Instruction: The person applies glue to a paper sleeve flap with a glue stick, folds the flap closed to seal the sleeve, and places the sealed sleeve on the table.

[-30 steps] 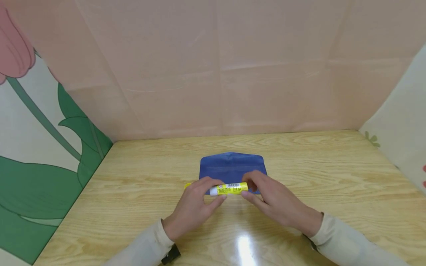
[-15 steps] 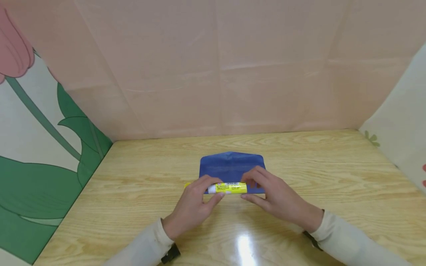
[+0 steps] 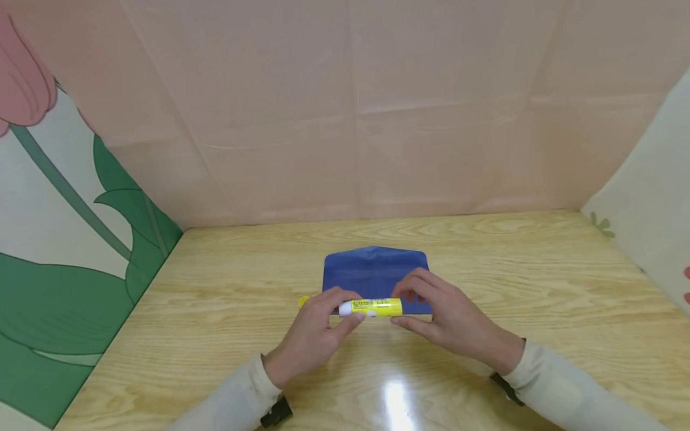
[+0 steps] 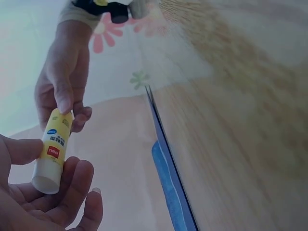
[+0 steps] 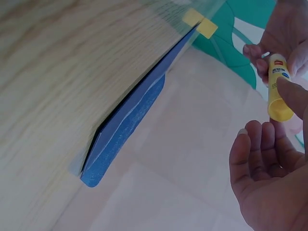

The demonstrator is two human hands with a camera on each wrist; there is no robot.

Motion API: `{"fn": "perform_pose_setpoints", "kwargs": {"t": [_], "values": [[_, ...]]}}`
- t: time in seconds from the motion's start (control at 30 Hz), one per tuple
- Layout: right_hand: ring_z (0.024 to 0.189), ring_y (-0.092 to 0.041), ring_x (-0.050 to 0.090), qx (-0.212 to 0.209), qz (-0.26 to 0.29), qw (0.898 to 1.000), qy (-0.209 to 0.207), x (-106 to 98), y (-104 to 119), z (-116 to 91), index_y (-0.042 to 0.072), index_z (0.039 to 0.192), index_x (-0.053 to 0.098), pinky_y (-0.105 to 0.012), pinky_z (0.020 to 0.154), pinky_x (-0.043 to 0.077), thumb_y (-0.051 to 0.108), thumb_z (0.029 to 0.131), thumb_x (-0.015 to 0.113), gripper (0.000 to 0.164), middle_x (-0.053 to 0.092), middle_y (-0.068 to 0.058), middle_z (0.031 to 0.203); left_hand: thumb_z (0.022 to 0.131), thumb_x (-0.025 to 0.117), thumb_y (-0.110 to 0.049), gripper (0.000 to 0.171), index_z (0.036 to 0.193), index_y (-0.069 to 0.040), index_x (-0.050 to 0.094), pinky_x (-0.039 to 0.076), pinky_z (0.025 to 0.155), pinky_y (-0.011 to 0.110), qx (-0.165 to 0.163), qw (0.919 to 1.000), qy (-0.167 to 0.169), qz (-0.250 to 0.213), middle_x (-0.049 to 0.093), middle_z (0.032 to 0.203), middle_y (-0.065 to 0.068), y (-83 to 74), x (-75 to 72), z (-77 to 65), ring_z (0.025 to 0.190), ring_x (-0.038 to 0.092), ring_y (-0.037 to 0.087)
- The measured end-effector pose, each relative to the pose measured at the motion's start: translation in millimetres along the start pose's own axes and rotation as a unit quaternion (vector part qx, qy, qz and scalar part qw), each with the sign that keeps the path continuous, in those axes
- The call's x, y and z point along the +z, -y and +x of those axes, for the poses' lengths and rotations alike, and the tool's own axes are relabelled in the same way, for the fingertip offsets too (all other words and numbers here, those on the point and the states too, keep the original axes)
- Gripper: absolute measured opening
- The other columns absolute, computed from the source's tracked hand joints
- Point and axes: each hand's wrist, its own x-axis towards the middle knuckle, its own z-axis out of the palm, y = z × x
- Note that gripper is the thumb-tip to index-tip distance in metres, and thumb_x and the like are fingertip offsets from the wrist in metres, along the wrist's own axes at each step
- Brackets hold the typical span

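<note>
Both hands hold a yellow glue stick (image 3: 377,306) with a white end, level above the near edge of an open blue envelope (image 3: 372,269). My left hand (image 3: 315,335) grips the white end between thumb and fingers. At the plain yellow end, my right hand (image 3: 450,317) has its thumb and bent fingers around the stick. In the right wrist view that thumb lies against the glue stick (image 5: 277,96), while the other fingers stay loosely spread. The left wrist view shows the white end of the glue stick (image 4: 47,175) and a red logo on its label.
A small yellow thing (image 3: 303,301) lies left of the envelope, partly behind my left hand; its kind cannot be told. The wooden table (image 3: 215,299) meets a pink backdrop (image 3: 345,149) behind and a flower-printed sheet (image 3: 70,251) on the left.
My right hand's fingers have shifted slightly around the yellow end, and the label on the glue stick has turned a little. The left hand and envelope stay in place.
</note>
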Motion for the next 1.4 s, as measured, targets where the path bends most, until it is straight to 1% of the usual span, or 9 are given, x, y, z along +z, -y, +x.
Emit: {"fn": "perform_pose_setpoints", "kwargs": {"t": [0.17, 0.53, 0.73, 0.97, 1.03, 1.2, 1.4], "values": [[0.087, 0.001, 0.051, 0.002, -0.008, 1.000, -0.005, -0.6, 1.6, 0.3, 0.021, 0.107, 0.064, -0.020, 0.073, 0.051, 0.022, 0.076, 0.087, 0.039, 0.056, 0.016, 0.100, 0.093, 0.070, -0.018, 0.017, 0.109, -0.012, 0.070, 0.051, 0.075, 0.022, -0.002, 1.0000, 0.004, 0.006, 0.067, 0.094, -0.004, 0.3, 0.3, 0.3, 0.084, 0.059, 0.006], [0.088, -0.002, 0.057, -0.009, -0.035, 0.999, -0.007, -0.5, 0.4, -0.6, 0.018, 0.104, 0.066, -0.026, 0.076, 0.055, 0.023, 0.075, 0.087, 0.037, 0.059, 0.014, 0.099, 0.087, 0.077, -0.016, 0.022, 0.107, -0.013, 0.069, 0.052, 0.076, 0.023, 0.001, 0.9995, 0.000, 0.033, 0.067, 0.093, -0.005, -2.0, 0.8, 0.7, 0.084, 0.060, 0.006], [0.088, -0.004, 0.060, -0.028, -0.045, 0.998, -0.016, -0.5, -1.2, -0.9, 0.017, 0.103, 0.066, -0.025, 0.078, 0.055, 0.023, 0.074, 0.087, 0.036, 0.059, 0.013, 0.098, 0.083, 0.081, -0.015, 0.024, 0.105, -0.014, 0.071, 0.054, 0.077, 0.022, 0.010, 0.9994, -0.003, 0.033, 0.069, 0.095, -0.004, -1.0, 0.8, 1.2, 0.085, 0.062, 0.006], [0.089, -0.002, 0.059, -0.031, -0.055, 0.998, -0.014, -0.6, -2.0, -0.9, 0.017, 0.102, 0.067, -0.025, 0.078, 0.054, 0.025, 0.075, 0.087, 0.035, 0.060, 0.012, 0.097, 0.081, 0.083, -0.015, 0.025, 0.103, -0.015, 0.072, 0.055, 0.076, 0.021, 0.025, 0.9991, -0.011, 0.032, 0.070, 0.094, -0.003, 1.0, 0.5, 1.6, 0.084, 0.063, 0.006], [0.090, -0.002, 0.059, -0.030, -0.058, 0.998, -0.011, -0.4, -2.0, -1.0, 0.017, 0.102, 0.067, -0.025, 0.079, 0.054, 0.026, 0.075, 0.086, 0.034, 0.060, 0.012, 0.097, 0.081, 0.083, -0.014, 0.026, 0.104, -0.015, 0.072, 0.055, 0.076, 0.021, 0.028, 0.9990, -0.014, 0.032, 0.070, 0.094, -0.003, 1.2, 0.5, 1.5, 0.084, 0.063, 0.006], [0.091, -0.002, 0.059, -0.027, -0.063, 0.998, 0.000, -0.2, -2.0, -1.6, 0.018, 0.103, 0.067, -0.027, 0.080, 0.054, 0.028, 0.079, 0.083, 0.031, 0.060, 0.014, 0.097, 0.080, 0.084, -0.013, 0.026, 0.103, -0.016, 0.072, 0.055, 0.076, 0.021, 0.023, 0.9992, -0.014, 0.031, 0.070, 0.094, -0.004, 0.6, 0.6, 1.6, 0.083, 0.062, 0.005], [0.091, -0.002, 0.058, -0.029, -0.067, 0.997, 0.003, 0.2, -2.0, -1.9, 0.018, 0.103, 0.067, -0.027, 0.080, 0.053, 0.028, 0.083, 0.080, 0.026, 0.060, 0.014, 0.097, 0.079, 0.084, -0.013, 0.027, 0.104, -0.015, 0.072, 0.055, 0.075, 0.021, 0.026, 0.9990, -0.016, 0.031, 0.070, 0.095, -0.003, -0.2, 0.1, 1.5, 0.084, 0.063, 0.006]]}}
